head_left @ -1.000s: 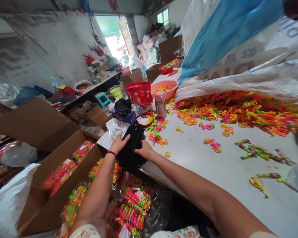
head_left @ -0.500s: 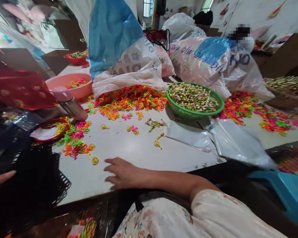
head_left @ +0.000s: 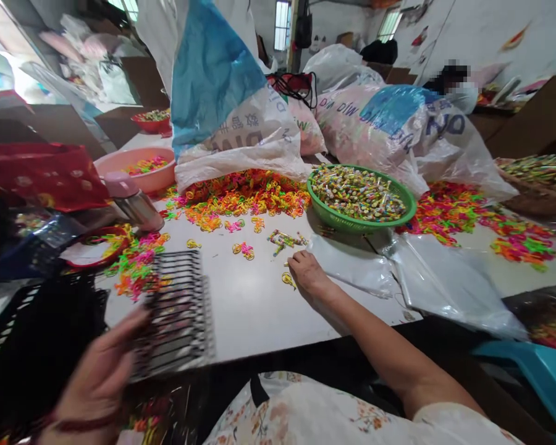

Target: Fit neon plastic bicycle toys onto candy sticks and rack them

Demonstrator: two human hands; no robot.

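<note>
On white table (head_left: pixel 250 309): left hand (head_left: pixel 97 377) grasps black slotted tray (head_left: pixel 178 321); right hand (head_left: pixel 306 272), fingers curled, touches yellow toy (head_left: pixel 287 279), grip indiscernible.

Single head-worn view, forward and down, close over the white table (head_left: pixel 254 309).

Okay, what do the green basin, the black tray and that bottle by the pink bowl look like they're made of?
Green basin: probably plastic, with a smooth, evenly coloured rim. Black tray: likely moulded plastic, a thin slatted grid, though motion blur leaves it open. Bottle: seemingly stainless steel, with a shiny reflective body and a matte pink cap.
</note>
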